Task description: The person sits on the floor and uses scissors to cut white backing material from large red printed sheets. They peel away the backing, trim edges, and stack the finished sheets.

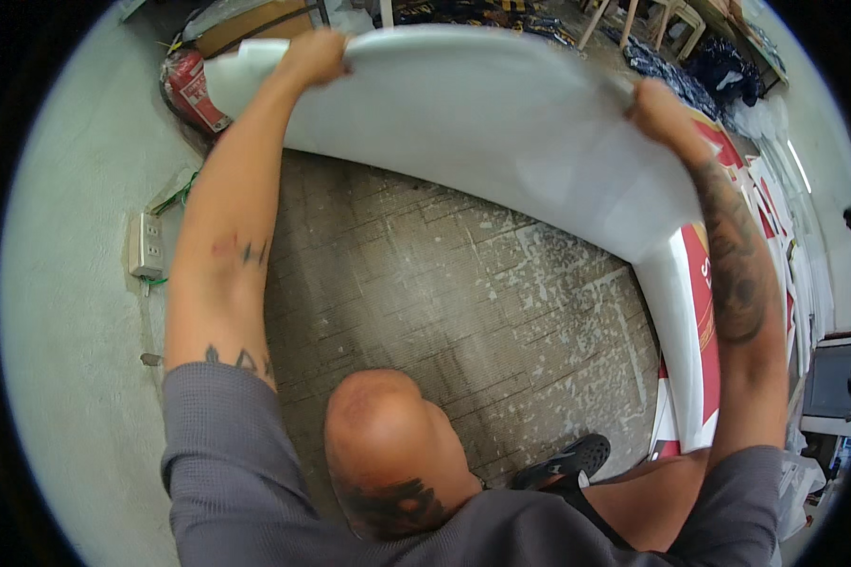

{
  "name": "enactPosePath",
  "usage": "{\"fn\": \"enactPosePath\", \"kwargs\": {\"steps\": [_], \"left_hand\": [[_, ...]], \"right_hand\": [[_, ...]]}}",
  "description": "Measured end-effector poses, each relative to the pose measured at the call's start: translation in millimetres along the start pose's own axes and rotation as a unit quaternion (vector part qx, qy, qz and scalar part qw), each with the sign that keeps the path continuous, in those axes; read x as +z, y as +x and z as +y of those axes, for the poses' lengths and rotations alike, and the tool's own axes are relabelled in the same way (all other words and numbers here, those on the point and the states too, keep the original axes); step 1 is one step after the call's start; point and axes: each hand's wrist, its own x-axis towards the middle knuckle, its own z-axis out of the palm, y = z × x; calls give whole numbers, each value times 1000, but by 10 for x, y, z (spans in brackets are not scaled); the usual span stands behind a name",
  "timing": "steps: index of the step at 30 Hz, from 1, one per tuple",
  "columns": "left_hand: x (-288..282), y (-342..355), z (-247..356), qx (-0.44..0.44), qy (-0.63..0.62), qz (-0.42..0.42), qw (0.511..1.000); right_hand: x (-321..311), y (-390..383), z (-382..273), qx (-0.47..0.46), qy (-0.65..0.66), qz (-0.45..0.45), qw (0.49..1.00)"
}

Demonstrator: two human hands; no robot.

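Observation:
A wide, pliable white sheet [482, 123] arches across the far side of the view, its plain face toward me. My left hand [317, 59] is closed on its upper edge at the far left. My right hand [667, 113] is closed on the edge at the far right, slightly blurred. The sheet curls down along my right forearm, where a red and white printed side shows. Its lower edge hangs close over the worn floor [416, 283]; whether it touches is hard to tell.
A pale wall with a socket box [149, 244] runs along the left. Behind the sheet's left end stands a rounded red object [191, 94]. Wooden stool legs [676, 24] and dark bundles [723, 71] are at the back right. My bent knee [378, 416] and black clog [581, 458] are near.

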Motion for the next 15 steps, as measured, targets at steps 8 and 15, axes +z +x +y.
{"fn": "enactPosePath", "kwargs": {"steps": [8, 15], "left_hand": [[-1941, 400, -99, -97, 58, 277, 954], [-1490, -1556, 357, -18, 83, 155, 984]], "right_hand": [[-1537, 266, 668, 122, -72, 323, 936], [-1119, -1375, -47, 26, -44, 39, 998]]}}
